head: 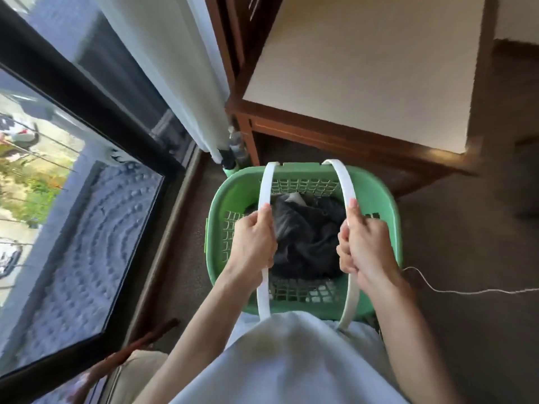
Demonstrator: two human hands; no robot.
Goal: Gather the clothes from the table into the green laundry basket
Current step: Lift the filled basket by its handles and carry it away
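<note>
The green laundry basket point(388, 205) is below me, in the middle of the head view, over the brown floor. Dark grey clothes point(306, 237) lie bunched inside it, with a bit of pale cloth at the far end. Two white strap handles arch over the basket. My left hand point(255, 240) grips the left handle point(267, 182), fingers curled round it. My right hand point(363, 243) grips the right handle point(342, 179) the same way. The wooden table with a cream top point(364, 68) stands just beyond the basket.
A large window with a black frame point(87, 91) fills the left side, with a white curtain point(186, 68) beside it. A thin white cord point(455, 291) trails across the floor at the right. A cushioned wooden chair point(131, 371) is at the lower left.
</note>
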